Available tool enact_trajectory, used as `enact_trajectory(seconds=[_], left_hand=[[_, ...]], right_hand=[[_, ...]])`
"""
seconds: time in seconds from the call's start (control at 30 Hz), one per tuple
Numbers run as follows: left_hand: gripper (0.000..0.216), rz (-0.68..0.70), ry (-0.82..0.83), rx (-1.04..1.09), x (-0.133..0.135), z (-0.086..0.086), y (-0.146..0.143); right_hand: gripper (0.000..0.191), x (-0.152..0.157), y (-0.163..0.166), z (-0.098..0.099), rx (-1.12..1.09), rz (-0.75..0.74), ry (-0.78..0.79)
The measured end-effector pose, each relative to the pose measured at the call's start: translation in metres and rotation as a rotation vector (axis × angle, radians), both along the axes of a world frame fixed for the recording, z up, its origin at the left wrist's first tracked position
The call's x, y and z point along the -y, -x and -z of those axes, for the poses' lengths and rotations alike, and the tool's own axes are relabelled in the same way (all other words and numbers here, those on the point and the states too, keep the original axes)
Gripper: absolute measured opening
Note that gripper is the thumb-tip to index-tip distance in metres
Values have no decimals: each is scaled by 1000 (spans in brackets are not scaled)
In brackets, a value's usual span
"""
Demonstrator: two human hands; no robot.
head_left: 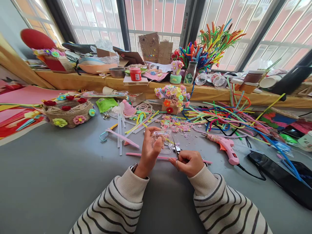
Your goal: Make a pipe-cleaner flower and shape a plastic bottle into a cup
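Near the middle of the grey table [48, 178], the left hand [149, 152] has fingers and thumb wrapped closed around a small clear plastic container [165, 143], held just above the tabletop. Just right of it, the right hand [188, 162] is closed tight on a small pair of metal scissors [175, 152], with the blades pointing up at the container's right edge.

The cutting looks to be at an early stage. The container seems mostly whole, and I can make out no clear offcuts beside it. The pink hot-glue gun [226, 148] lies apart to the right, in no hand. The woven twine basket trimmed with felt flowers [69, 112] at the far left looks finished.

I cannot tell whether the blades are apart or already in the plastic. The container's transparency blurs its outline, and the left palm covers its near side. A long pink fuzzy stem [136, 154] runs under both hands, its middle hidden.
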State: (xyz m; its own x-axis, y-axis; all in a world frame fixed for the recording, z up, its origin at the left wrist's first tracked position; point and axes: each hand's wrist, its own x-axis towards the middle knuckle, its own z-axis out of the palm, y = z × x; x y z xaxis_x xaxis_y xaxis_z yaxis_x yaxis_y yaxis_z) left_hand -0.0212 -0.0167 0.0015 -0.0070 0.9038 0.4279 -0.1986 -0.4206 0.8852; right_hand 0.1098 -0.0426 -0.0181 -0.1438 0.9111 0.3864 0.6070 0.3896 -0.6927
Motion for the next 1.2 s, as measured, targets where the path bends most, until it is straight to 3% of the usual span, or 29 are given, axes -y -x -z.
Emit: enact_trajectory(seconds=[0.43, 0.63, 1.2], left_hand=[[21, 51, 30, 93, -3, 5, 2], [22, 114, 124, 167, -6, 3, 1], [21, 130, 127, 146, -6, 3, 1]], right_hand=[[41, -4, -5, 6, 53, 5, -156], [40, -2, -3, 5, 94, 47, -189], [42, -5, -7, 11, 167, 76, -263]])
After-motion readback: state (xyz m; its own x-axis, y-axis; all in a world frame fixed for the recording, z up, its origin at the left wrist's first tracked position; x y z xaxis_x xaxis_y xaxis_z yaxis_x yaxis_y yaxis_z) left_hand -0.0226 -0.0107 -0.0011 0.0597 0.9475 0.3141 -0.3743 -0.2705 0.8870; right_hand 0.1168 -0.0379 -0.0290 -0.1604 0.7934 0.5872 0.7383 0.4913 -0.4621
